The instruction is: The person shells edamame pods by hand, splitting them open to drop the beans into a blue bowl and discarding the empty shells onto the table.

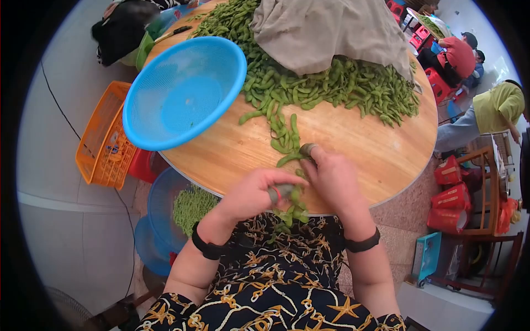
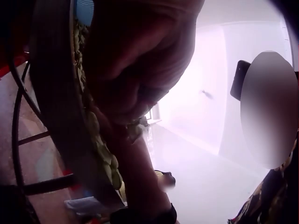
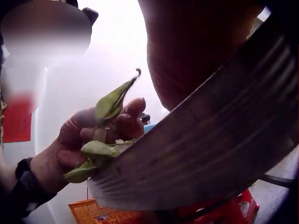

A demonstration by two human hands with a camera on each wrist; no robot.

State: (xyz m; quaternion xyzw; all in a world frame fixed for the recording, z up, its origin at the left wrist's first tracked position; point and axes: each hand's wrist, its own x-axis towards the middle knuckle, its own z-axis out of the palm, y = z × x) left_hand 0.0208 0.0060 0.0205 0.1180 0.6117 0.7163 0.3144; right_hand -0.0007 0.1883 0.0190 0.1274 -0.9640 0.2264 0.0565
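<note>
Round wooden table [image 1: 232, 157], green pod heap [image 1: 353, 91], pale wall [image 1: 105, 231]; left grip [image 1: 248, 194] curled round pods [image 1: 298, 208], right grip [image 1: 334, 179] unclear.

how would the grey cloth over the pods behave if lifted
The cloth would probably hang floppy, as it lies in soft folds. It looks thin, so likely light for its size. Its edge rests on loose pods, so a few might shift with it.

White wall [image 1: 66, 143], speckled floor tiles [image 1: 395, 240], red stools [image 1: 439, 85] (several), wooden chair [image 1: 488, 190].
</note>
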